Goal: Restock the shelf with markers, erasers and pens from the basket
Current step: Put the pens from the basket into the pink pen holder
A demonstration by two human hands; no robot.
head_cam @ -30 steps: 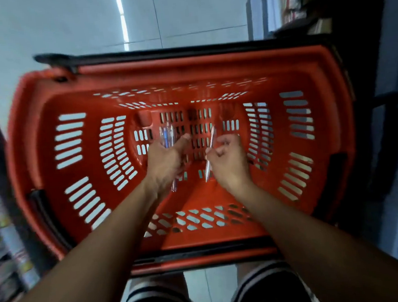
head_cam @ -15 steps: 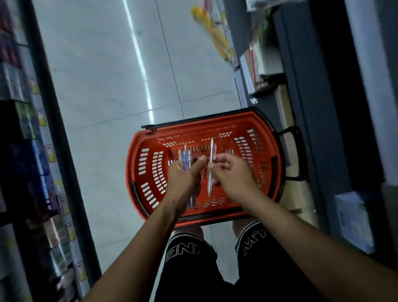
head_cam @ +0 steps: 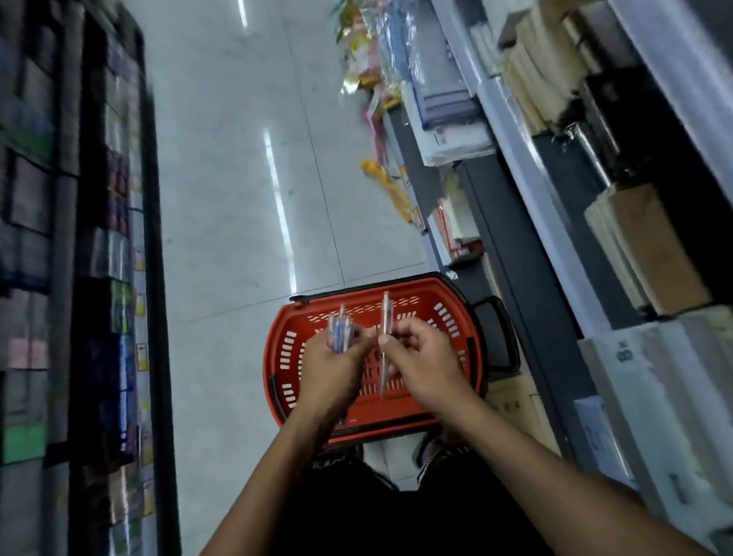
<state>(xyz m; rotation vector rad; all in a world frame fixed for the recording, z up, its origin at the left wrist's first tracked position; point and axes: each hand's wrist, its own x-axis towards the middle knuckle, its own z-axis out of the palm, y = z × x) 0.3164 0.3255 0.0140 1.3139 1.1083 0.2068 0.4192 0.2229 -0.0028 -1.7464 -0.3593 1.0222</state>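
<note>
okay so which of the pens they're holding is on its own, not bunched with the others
The single clear pen, pinched upright in the right hand. The other pens, some blue, are bunched together in the left hand's grip, above the red basket.

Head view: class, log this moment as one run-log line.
left hand: grips pen bundle | right hand: pinches single pen | basket: on floor below

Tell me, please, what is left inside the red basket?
The basket's visible slatted floor and walls show nothing lying in it. The left hand, right hand and their pens cover the middle.
</note>
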